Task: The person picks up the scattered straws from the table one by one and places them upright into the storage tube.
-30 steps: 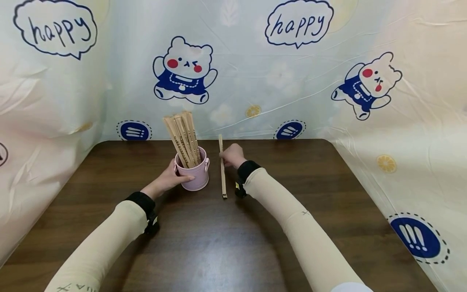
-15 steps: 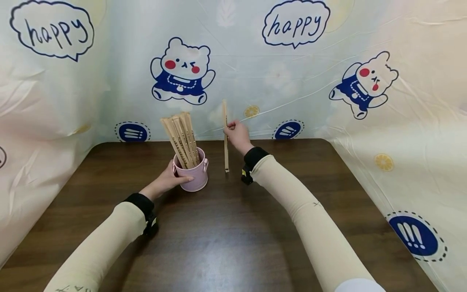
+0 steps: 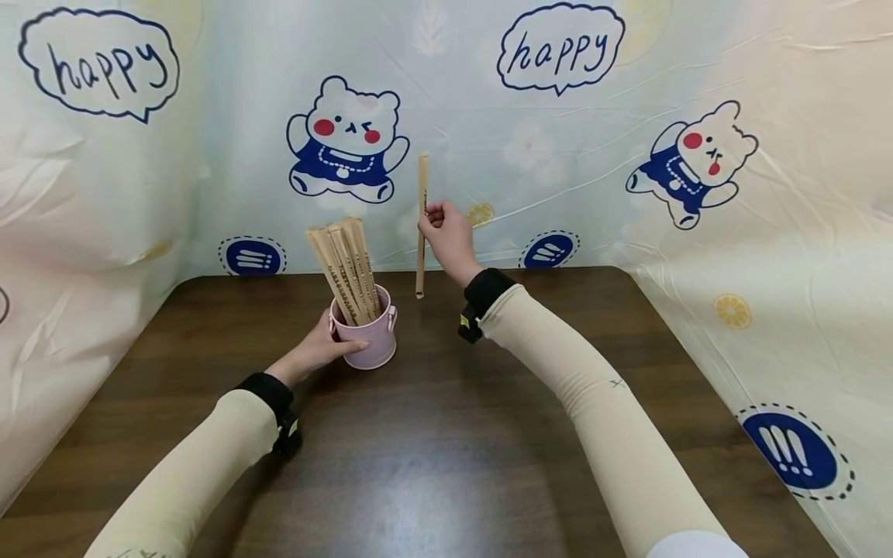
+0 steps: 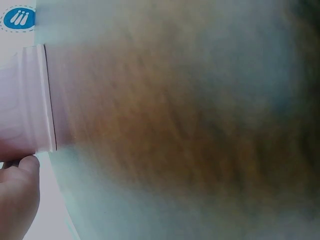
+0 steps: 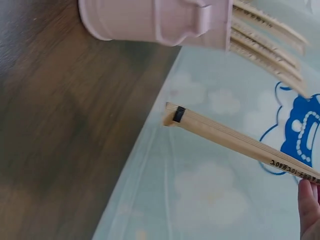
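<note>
A small pink bucket (image 3: 370,345) stands on the table, with several paper-wrapped straws (image 3: 346,271) leaning to the left inside it. My left hand (image 3: 317,346) grips the bucket from its left side, thumb across the front; its other fingers are mostly hidden in the head view. To the right of the bucket, my right hand (image 3: 449,236) pinches a single paper-wrapped straw (image 3: 421,263) near its middle. That straw is nearly upright and off the table. Its lower end, with a black band (image 5: 179,114), shows in the right wrist view, apart from the bucket.
The dark wooden table (image 3: 418,465) ends at a back edge just behind the bucket. A printed curtain (image 3: 544,155) with bears and lettering hangs behind and at both sides. Most of the left wrist view is blurred.
My right hand has lifted the single straw up from near the table, then shifted it slightly left. The left hand stays on the bucket.
</note>
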Demonstrator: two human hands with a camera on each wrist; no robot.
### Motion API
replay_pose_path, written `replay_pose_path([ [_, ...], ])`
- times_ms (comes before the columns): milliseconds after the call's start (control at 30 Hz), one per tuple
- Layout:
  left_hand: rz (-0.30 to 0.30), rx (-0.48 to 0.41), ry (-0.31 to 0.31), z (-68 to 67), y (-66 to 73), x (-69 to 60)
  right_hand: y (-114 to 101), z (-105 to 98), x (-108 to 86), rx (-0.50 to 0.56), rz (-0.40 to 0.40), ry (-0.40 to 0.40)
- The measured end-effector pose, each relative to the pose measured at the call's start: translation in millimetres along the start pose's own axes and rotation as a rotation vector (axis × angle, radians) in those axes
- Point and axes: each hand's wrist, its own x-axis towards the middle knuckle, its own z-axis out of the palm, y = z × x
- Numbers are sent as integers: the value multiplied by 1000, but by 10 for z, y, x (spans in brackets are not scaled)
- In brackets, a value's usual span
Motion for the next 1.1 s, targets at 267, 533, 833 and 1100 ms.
replay_pose_path([
  [267,-1,-5,7,-10,-23,19,-234,49,16,69,-70,29],
  [533,6,-4,-2,-13,-17,6,-352,165,-84,96,-128,-29],
  [833,9,-4,-10,-16,-7,3,-343,323,-238,69,-124,-119],
  [1100,14,-12,-21,-39,-13,4,-233,494,-392,0,-130,-215],
])
